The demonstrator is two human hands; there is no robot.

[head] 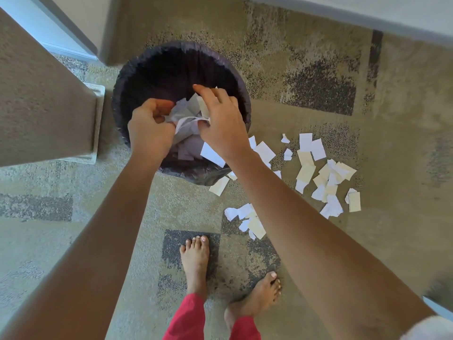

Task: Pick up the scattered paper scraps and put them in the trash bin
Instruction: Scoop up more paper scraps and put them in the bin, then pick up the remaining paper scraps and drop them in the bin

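A round trash bin (137,77) lined with a black bag stands on the carpet ahead of me. Both my hands are over its opening. My left hand (149,128) is curled around a bunch of white paper scraps (186,114). My right hand (220,121) touches the same bunch from the right, its fingers spread. More scraps (187,149) lie inside the bin below. Several white and cream scraps (321,175) lie scattered on the carpet right of the bin, and a smaller pile (247,218) lies nearer my feet.
A wall corner with a baseboard (96,123) stands just left of the bin. Another wall runs along the top right. My bare feet (196,261) stand on the patterned carpet below the bin, the right foot (259,295) near the small pile.
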